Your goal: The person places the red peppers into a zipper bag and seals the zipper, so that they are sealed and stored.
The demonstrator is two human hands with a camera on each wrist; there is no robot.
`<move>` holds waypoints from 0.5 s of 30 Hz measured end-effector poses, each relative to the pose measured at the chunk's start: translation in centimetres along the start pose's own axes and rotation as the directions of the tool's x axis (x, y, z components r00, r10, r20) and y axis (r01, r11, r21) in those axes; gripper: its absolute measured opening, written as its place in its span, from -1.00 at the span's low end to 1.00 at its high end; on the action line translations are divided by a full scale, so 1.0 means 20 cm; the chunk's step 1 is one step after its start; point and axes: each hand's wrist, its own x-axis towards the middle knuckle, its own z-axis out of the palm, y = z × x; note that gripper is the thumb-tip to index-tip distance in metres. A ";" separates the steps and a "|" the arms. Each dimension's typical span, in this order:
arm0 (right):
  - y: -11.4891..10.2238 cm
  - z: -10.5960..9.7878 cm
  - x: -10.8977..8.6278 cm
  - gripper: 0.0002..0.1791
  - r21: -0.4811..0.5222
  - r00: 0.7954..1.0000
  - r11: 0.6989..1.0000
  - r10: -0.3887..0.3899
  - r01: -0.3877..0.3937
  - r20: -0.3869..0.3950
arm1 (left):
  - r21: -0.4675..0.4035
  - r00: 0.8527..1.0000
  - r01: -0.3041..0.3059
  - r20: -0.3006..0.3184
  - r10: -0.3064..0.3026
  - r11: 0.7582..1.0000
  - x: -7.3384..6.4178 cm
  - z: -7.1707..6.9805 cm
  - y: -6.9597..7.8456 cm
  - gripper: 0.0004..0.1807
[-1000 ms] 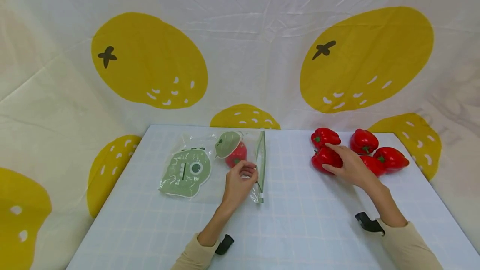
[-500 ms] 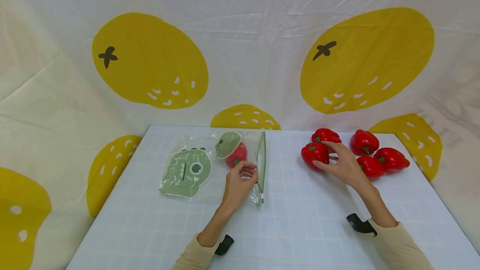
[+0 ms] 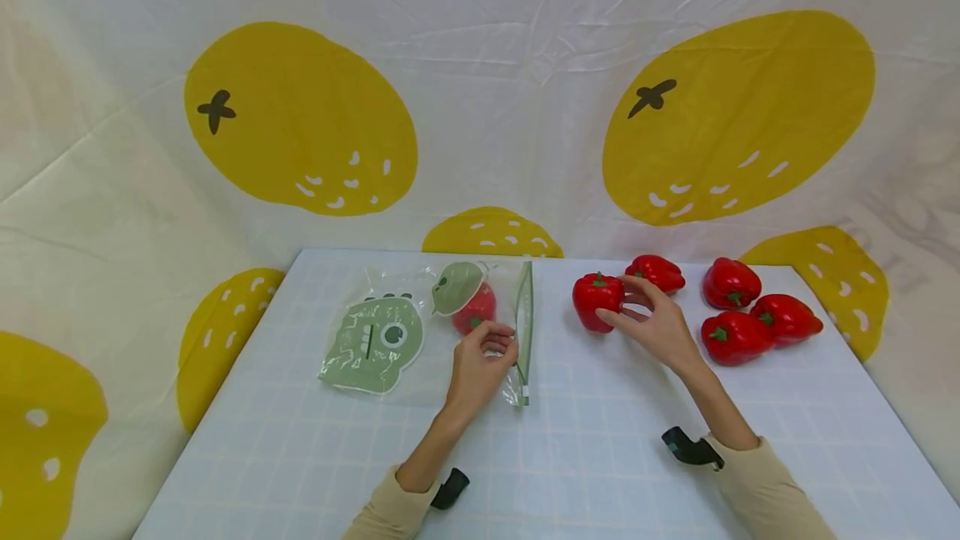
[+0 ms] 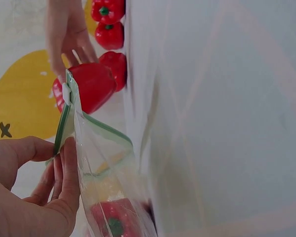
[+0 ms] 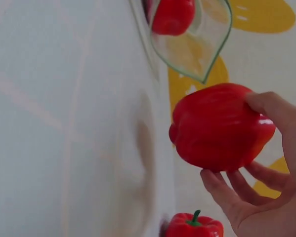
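Observation:
My right hand (image 3: 652,325) holds a red bell pepper (image 3: 597,302) between thumb and fingers, stem up, to the right of the bag's mouth. In the right wrist view the pepper (image 5: 219,126) hangs clear of the table. My left hand (image 3: 482,365) pinches the green-edged opening of a clear zip bag (image 3: 435,373) and lifts it, so the mouth gapes in the left wrist view. A green monster face is printed on the bag. Inside lies another red bell pepper (image 3: 474,312), partly behind a green print.
Several more red bell peppers lie at the back right: one (image 3: 656,272) just behind my right hand, others (image 3: 738,337) grouped farther right. A pale checked cloth (image 3: 570,457) covers the table. A white curtain with yellow fruit prints (image 3: 510,107) stands behind.
My right hand has lifted the bell pepper away from the others and carried it left toward the bag, turning its stem upward. My left hand has stayed at the bag's opening.

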 end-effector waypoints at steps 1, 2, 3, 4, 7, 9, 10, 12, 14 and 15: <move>-0.01 0.01 0.00 -0.05 0.018 1.000 1.000 0.005 -0.005 0.002 | 0.001 1.000 -0.001 -0.001 0.001 1.000 0.00 0.00 0.00 -0.87; -0.02 0.03 0.00 -0.06 0.035 1.000 0.999 0.014 -0.014 0.002 | 0.001 1.000 -0.003 -0.002 0.003 1.000 0.00 0.00 0.00 -0.87; -0.03 0.04 0.00 -0.06 0.045 1.000 0.999 0.021 -0.021 0.005 | 0.003 1.000 -0.005 -0.003 0.005 1.000 0.00 0.00 -0.01 -0.87; -0.03 0.05 0.00 -0.07 0.056 1.000 0.998 0.028 -0.029 0.005 | 0.002 1.000 -0.007 -0.005 0.007 1.000 0.00 0.00 -0.01 -0.87; -0.05 0.09 0.01 -0.07 0.083 0.999 0.995 0.052 -0.052 0.009 | -0.004 1.000 -0.012 -0.011 0.012 1.000 0.00 0.01 -0.01 -0.88; -0.05 0.12 0.02 -0.06 0.102 0.998 0.993 0.066 -0.067 0.008 | -0.016 1.000 -0.017 -0.016 0.017 1.000 0.00 0.01 -0.01 -0.87; -0.06 0.13 0.03 -0.06 0.113 0.997 0.991 0.072 -0.072 0.008 | -0.022 1.000 -0.017 -0.019 0.017 1.000 0.00 0.01 -0.01 -0.87; -0.06 0.16 0.04 -0.05 0.133 0.997 0.988 0.082 -0.083 0.015 | -0.031 1.000 -0.017 -0.027 0.016 0.999 0.00 0.01 0.00 -0.86; -0.07 0.18 0.05 -0.05 0.150 0.996 0.984 0.091 -0.093 0.023 | -0.032 0.999 -0.012 -0.034 0.011 0.999 0.00 0.02 0.00 -0.86; -0.07 0.20 0.05 -0.06 0.159 0.995 0.982 0.094 -0.098 0.028 | -0.031 0.999 -0.007 -0.034 0.006 1.000 0.00 0.02 0.01 -0.86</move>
